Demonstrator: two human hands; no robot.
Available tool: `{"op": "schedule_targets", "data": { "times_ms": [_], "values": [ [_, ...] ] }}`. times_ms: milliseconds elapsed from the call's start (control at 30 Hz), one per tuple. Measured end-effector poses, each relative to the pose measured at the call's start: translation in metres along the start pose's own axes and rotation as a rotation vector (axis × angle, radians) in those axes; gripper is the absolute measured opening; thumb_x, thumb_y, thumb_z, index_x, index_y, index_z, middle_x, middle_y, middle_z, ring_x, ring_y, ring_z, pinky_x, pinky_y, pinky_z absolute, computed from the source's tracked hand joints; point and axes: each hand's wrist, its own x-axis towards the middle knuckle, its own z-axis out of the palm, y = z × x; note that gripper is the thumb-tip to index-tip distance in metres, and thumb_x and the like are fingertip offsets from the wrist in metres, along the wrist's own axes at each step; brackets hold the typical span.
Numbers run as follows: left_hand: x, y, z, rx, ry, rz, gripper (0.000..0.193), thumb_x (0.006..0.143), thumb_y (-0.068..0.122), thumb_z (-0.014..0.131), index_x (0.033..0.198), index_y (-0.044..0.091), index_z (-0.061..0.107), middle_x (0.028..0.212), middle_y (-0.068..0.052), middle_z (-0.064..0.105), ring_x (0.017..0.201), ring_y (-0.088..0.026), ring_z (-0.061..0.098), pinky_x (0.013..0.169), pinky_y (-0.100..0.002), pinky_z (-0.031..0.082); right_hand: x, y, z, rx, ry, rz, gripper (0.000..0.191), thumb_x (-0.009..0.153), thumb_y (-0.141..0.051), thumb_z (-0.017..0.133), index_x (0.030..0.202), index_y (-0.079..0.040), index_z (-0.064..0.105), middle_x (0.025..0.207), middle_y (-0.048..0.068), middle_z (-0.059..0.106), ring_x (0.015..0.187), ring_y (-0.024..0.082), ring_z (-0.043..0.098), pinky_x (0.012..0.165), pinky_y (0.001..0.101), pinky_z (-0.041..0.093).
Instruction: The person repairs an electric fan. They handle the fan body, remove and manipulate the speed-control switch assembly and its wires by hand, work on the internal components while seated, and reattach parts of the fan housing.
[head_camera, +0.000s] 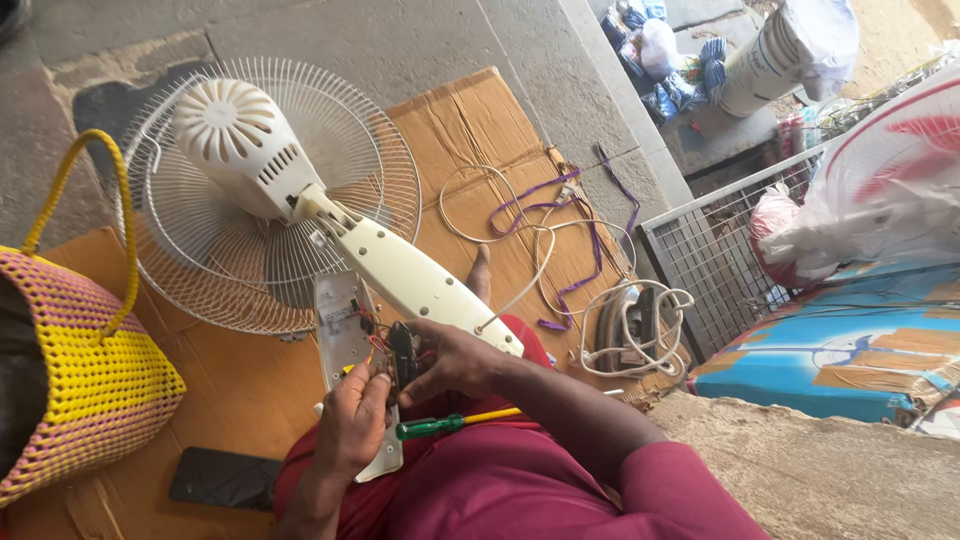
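- The person's left hand (352, 420) grips the lower part of a white plastic cover panel (343, 330), fingers curled shut around its edge, thumb up near the wiring
- The right hand (452, 358) pinches a small black switch block (402, 357) with coloured wires running from it, fingertips pressed onto it just beside the left hand
- That black block sits at the open base of a white plastic fan neck (415, 280), which lies tilted across the person's lap
- The neck leads up to a white ribbed motor housing (240, 140) set against a round white wire fan guard (265, 195), resting on a flattened brown cardboard sheet (470, 120)
- A screwdriver with a green handle and yellow shaft (445, 424) lies on the maroon-clad lap, just under the right wrist, touching neither hand
- A dark flat phone (224, 478) lies on the cardboard near the left forearm
- A woven yellow and pink basket (75, 375) stands to the left
- White and purple cords (545, 225) trail loose over the cardboard beyond the fan, next to a coiled white cable bundle (635, 330)
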Motion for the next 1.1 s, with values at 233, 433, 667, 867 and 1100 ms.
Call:
{"op": "schedule_targets", "data": {
  "times_ms": [233,433,667,867,1100],
  "values": [
    [0.007,-0.024,-0.007,-0.128,-0.112,-0.241,0.024,0.093,0.022,0.054,0.101,0.006,0.071,0.062,-0.002,0.06,0.051,-0.01,0.055,0.048,-0.029,0.046,0.002,0.001,0.008,-0.273,-0.013,-0.155,0.078,0.071,0.007,0.082,0.142,-0.009,0.053,0.131,0.007,0.064,0.124,0.021,0.062,0.102,0.036,0.056],
    [0.015,-0.041,-0.014,-0.451,-0.249,-0.326,0.02,0.097,0.019,0.052,0.09,0.005,0.064,0.065,0.003,0.052,0.05,-0.006,0.043,0.045,-0.025,0.035,0.002,-0.002,0.013,-0.479,-0.012,-0.412,0.052,0.082,0.006,0.075,0.13,-0.011,0.063,0.124,0.007,0.067,0.117,0.021,0.068,0.099,0.0346,0.06],
    [0.021,-0.034,-0.025,-0.684,-0.393,-0.478,0.017,0.099,0.023,0.053,0.089,0.01,0.057,0.063,0.003,0.05,0.045,-0.006,0.039,0.038,-0.023,0.027,0.004,-0.006,0.016,-0.539,-0.025,-0.744,0.032,0.089,0.001,0.08,0.116,-0.009,0.068,0.116,0.007,0.071,0.111,0.026,0.072,0.097,0.0358,0.06],
    [0.018,-0.037,-0.021,-0.73,-0.363,-0.505,0.02,0.1,0.026,0.057,0.088,0.01,0.057,0.064,0.003,0.051,0.046,-0.004,0.039,0.039,-0.021,0.027,0.002,-0.015,0.011,-0.573,-0.071,-0.752,0.035,0.087,0.002,0.081,0.118,-0.009,0.068,0.119,0.009,0.071,0.114,0.025,0.071,0.098,0.0356,0.06],
    [0.003,-0.027,-0.009,-0.477,-0.149,-0.275,0.018,0.098,0.02,0.062,0.095,0.004,0.069,0.068,0.004,0.055,0.053,-0.004,0.044,0.047,-0.022,0.036,-0.001,-0.012,0.0,-0.335,-0.08,-0.247,0.073,0.082,0.006,0.079,0.148,-0.005,0.049,0.133,0.011,0.066,0.122,0.019,0.063,0.103,0.0346,0.053]
  ]
}}
